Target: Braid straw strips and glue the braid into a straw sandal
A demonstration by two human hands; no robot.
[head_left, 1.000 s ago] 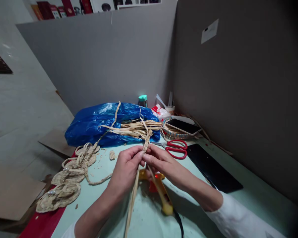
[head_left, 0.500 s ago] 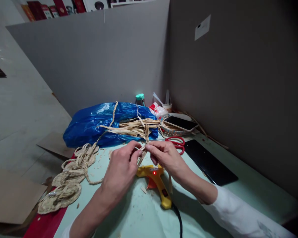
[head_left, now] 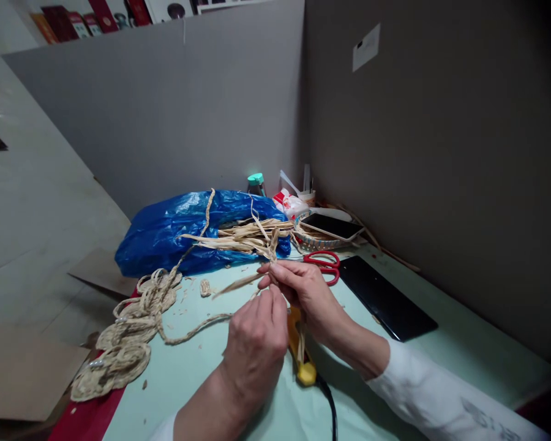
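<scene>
My right hand (head_left: 303, 291) pinches a short braid of dry straw strips (head_left: 274, 245), whose end sticks up above the fingers. Close below it, my left hand (head_left: 259, 334) has its fingers pressed together at the strips, though the exact strand in them is hidden. One loose strip (head_left: 239, 284) points out to the left, and another hangs under my right hand. Beneath the hands lies a yellow glue gun (head_left: 307, 372), largely covered by them. A long plaited cord (head_left: 193, 331) runs from my left hand's side to coiled straw pieces (head_left: 128, 324) at the table's left edge.
A blue plastic bag (head_left: 165, 229) with a bundle of straw (head_left: 239, 236) lies at the back. Red-handled scissors (head_left: 324, 260), a black tablet-like slab (head_left: 388, 297) and a phone (head_left: 333, 226) on a woven basket (head_left: 312, 242) are to the right. Grey partitions (head_left: 239, 92) stand behind.
My left hand has moved right and down, turning its back toward me, and now covers more of the glue gun. One strip now points left. My right hand keeps its pinch.
</scene>
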